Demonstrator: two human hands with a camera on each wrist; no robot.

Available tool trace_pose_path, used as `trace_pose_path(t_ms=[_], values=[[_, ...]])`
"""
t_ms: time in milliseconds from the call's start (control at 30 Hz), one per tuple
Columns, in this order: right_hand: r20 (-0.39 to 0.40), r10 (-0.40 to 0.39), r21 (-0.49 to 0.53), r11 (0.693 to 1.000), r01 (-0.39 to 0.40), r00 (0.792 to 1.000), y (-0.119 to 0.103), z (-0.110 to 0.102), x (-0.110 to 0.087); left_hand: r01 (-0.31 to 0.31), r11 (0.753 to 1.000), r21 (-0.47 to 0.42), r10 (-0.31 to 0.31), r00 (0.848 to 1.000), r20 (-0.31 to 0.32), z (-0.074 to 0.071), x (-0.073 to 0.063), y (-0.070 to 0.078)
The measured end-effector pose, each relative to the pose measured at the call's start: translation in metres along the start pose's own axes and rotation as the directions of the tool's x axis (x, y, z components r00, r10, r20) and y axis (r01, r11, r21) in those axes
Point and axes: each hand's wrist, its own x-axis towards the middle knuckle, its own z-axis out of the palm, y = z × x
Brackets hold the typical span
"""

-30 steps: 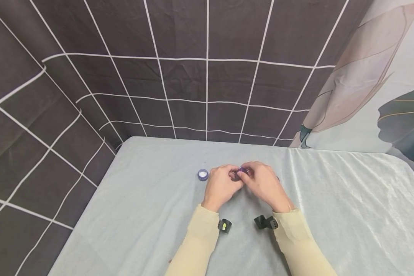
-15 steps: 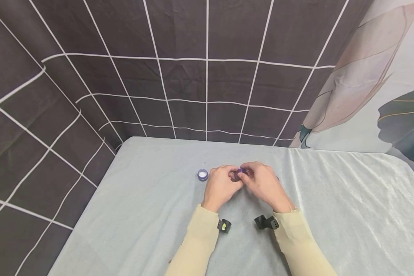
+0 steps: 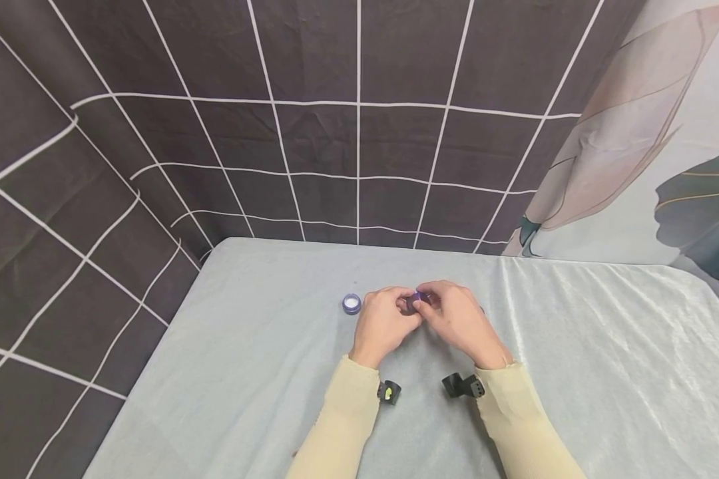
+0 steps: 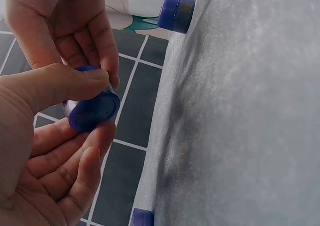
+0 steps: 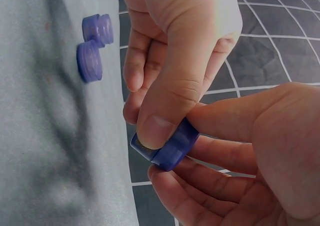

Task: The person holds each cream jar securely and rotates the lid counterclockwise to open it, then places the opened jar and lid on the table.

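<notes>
My left hand (image 3: pixel 386 319) and right hand (image 3: pixel 458 316) meet over the table, both gripping one small purple jar (image 4: pixel 95 110). In the left wrist view the left thumb lies along its side, with fingers beneath and its round flat end facing the camera. The right wrist view has the left thumb pressed on the jar's labelled side, while the right thumb and fingers pinch the plain purple part. Left of the left hand sits an open purple jar (image 3: pixel 351 304) with white inside. Beside it, in the right wrist view, lies a purple lid (image 5: pixel 90 61).
Another purple jar (image 4: pixel 177 12), capped, stands beyond the right hand and is mostly hidden by it in the head view. A pale grey velvety cloth (image 3: pixel 245 372) covers the table. Dark gridded fabric (image 3: pixel 311 133) hangs behind, with a leaf-patterned curtain (image 3: pixel 623 159) at right.
The jar between the hands has turned slightly, showing a little more purple in the head view. Both hands and the open jar keep their places.
</notes>
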Motion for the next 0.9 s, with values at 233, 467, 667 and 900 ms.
trace_pose_path(t_ms=[233,467,667,900], values=[[-0.005,-0.009,-0.003,1.000,0.009,1.000,0.0006,-0.0002,0.0001,-0.004,1.000,0.000,0.004,1.000,-0.002,0.0003,0.0000,-0.0004],[-0.007,-0.027,-0.005,1.000,0.027,1.000,0.0016,-0.0003,0.0004,0.003,1.000,-0.002,-0.003,1.000,-0.002,0.0002,0.0002,-0.0003],[0.002,-0.025,-0.008,1.000,0.025,1.000,0.0014,-0.0013,0.0001,-0.003,1.000,-0.003,0.003,1.000,-0.003,0.0000,0.0004,-0.0002],[0.002,-0.028,0.005,1.000,0.028,1.000,0.0014,-0.0017,-0.0005,-0.002,1.000,-0.006,0.002,1.000,-0.003,0.0000,0.0004,0.0000]])
